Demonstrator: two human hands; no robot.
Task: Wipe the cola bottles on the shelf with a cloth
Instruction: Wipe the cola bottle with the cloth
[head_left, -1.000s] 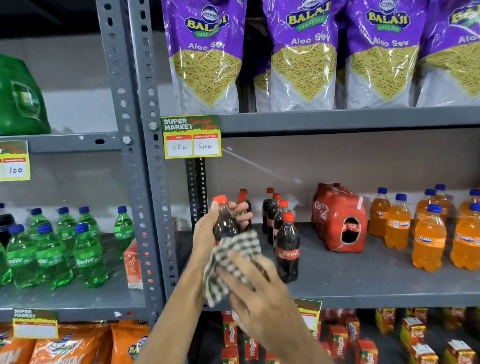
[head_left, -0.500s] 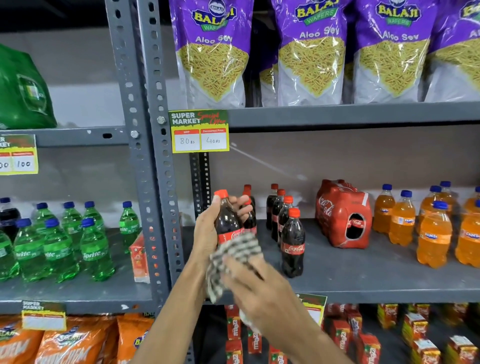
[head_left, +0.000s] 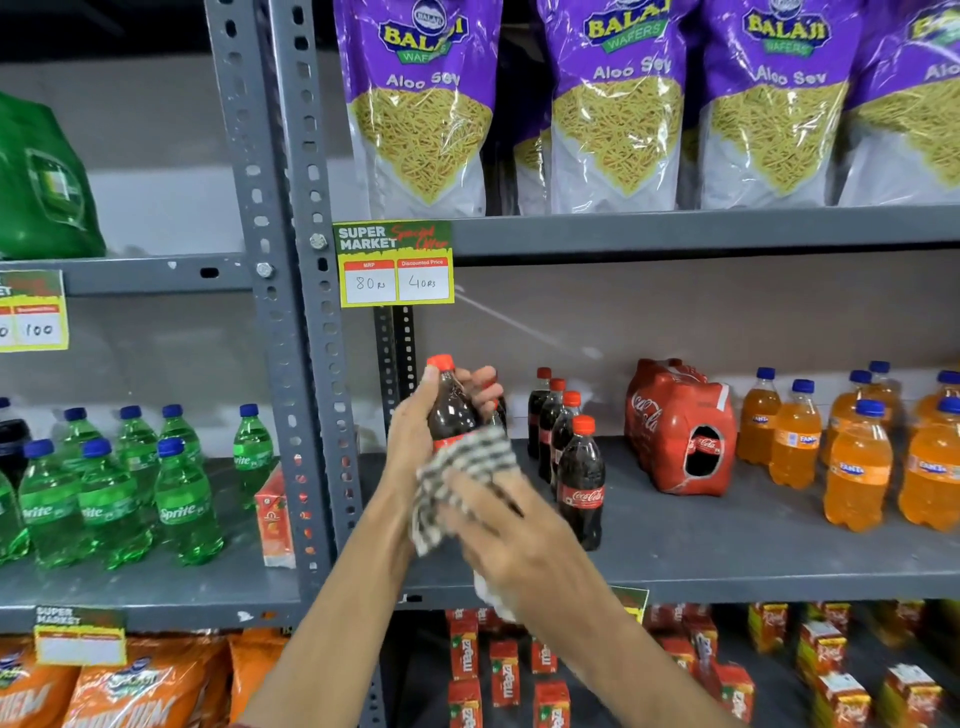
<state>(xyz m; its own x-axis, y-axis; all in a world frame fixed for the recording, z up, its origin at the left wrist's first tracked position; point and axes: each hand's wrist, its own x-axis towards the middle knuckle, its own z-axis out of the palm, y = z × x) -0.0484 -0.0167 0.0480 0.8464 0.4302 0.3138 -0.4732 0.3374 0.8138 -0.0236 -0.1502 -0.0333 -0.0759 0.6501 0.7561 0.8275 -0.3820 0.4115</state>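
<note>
One view only, from the head. Left hand (head_left: 415, 441) grips a cola bottle (head_left: 451, 410) around its upper body, thumb near the red cap, fingers curled behind; the bottle is lifted off the shelf (head_left: 727, 566) and held upright, long axis vertical, in front of the shelf's left end, just beside the grey upright (head_left: 306, 312). Right hand (head_left: 514, 540) is closed over a checked cloth (head_left: 462, 483), pressing it against the bottle's lower half, so the bottle lies up and to the left of that hand. A wipe would run along the vertical axis, I judge, with the right hand the nearer one to the unwiped neck. Four more colas (head_left: 579, 478) stand in a row running back from the front edge, just right of the hands, and a shrink-wrapped pack (head_left: 675, 426) sits further right, near the back.

Against the earlier frames, the cloth sits lower on the bottle: a strip of red label shows above it now, where a second ago the cloth reached well up the body. The bottle stays in the same grip, and the row on the shelf has not moved.
</note>
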